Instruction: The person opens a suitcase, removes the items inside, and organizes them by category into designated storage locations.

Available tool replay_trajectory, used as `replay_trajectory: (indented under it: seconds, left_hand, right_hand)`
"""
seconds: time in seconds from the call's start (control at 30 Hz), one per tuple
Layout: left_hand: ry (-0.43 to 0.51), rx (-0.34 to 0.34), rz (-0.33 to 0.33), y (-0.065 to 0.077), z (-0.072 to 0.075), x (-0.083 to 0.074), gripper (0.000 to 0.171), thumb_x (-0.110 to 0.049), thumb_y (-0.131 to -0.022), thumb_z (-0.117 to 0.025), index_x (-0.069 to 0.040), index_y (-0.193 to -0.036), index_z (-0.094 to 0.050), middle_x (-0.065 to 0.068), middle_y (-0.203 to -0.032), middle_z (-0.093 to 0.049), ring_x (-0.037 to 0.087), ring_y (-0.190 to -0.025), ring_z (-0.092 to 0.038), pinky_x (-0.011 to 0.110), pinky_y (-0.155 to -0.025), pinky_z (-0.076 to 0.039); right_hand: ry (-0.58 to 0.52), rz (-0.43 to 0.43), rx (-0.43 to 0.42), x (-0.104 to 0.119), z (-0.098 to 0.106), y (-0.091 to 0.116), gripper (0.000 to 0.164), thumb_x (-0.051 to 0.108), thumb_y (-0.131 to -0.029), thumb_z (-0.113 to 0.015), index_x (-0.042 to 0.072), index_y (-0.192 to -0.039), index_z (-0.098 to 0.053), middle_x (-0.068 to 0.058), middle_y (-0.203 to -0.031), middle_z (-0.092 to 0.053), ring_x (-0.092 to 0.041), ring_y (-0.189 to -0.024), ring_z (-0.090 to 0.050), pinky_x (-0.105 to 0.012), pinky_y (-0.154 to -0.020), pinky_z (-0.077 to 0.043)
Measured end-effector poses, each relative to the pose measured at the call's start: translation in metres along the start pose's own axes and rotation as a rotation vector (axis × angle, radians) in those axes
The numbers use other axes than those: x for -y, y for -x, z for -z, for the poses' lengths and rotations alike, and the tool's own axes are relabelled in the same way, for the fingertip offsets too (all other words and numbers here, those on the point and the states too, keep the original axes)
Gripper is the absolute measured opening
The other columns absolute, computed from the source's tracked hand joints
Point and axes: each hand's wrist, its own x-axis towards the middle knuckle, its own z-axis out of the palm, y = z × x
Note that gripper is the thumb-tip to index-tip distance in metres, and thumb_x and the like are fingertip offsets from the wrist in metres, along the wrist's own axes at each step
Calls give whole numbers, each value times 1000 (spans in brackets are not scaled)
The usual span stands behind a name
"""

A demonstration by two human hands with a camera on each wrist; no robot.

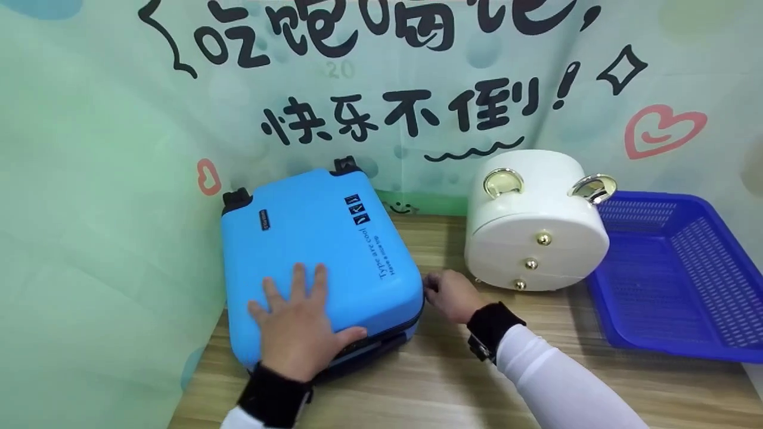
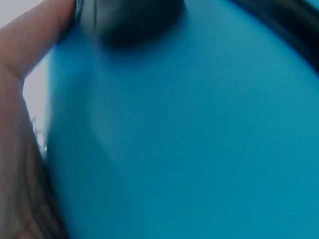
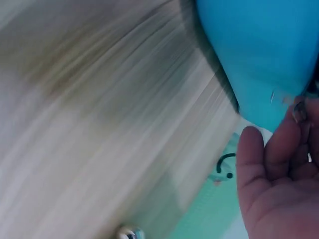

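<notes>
A small bright blue suitcase (image 1: 316,232) lies flat on the table, its black wheels (image 1: 237,199) toward the back wall. My left hand (image 1: 298,333) rests on its upper face with fingers spread, the thumb near the front edge. At the suitcase's right side, my right hand (image 1: 456,297) has its fingers curled by the dark seam. A small metal piece, seemingly a zipper pull (image 3: 299,112), is pinched between those fingers in the right wrist view. Blue shell (image 2: 199,134) fills most of the left wrist view, blurred, beside part of the left hand (image 2: 20,99).
To the right stands a white rounded case (image 1: 536,190) with gold rings and gold knobs. Beyond it sits a blue plastic basket (image 1: 620,322). A printed cloth (image 1: 405,167) hangs behind and along the left. Wooden tabletop (image 1: 465,381) shows in front.
</notes>
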Motion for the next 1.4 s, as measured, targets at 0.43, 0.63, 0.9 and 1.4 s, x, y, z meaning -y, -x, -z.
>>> replay_trajectory:
  seconds: [0.43, 0.63, 0.9, 1.4]
  left_hand:
    - [-43, -199, -4, -9, -13, -35, 123, -96, -53, -47, -17, -147, -40, 25, -143, -39, 63, -117, -32, 79, -84, -23]
    - [-58, -198, 45, -12, -13, -52, 123, -94, -54, -50, -15, -148, -37, 28, -143, -37, 66, -117, -32, 80, -85, -23]
    - [-16, -80, 62, -10, -1, -61, 115, -90, -63, -48, -18, -151, -32, 25, -150, -29, 63, -126, -24, 80, -90, -16]
    - [282, 51, -82, 12, 2, 27, 111, -79, -67, -63, -21, -154, -24, 18, -158, -8, 45, -140, 9, 67, -95, -31]
  right_hand:
    - [185, 102, -155, 4, 4, 35, 12, 2, -83, -62, 8, -82, -72, -1, -82, -64, -20, -81, -61, -36, -76, -50]
    - [208, 24, -146, 9, 9, 40, 14, 1, -81, -59, 8, -81, -71, -2, -82, -63, -21, -80, -61, -37, -77, -49]
    - [240, -19, -137, 10, 12, 42, 19, 1, -77, -59, 15, -65, -61, 3, -71, -55, -18, -71, -56, -37, -69, -47]
    - [84, -243, -188, 9, 6, 21, 14, 9, -86, -59, 9, -74, -66, 0, -71, -61, -21, -68, -58, -40, -67, -48]
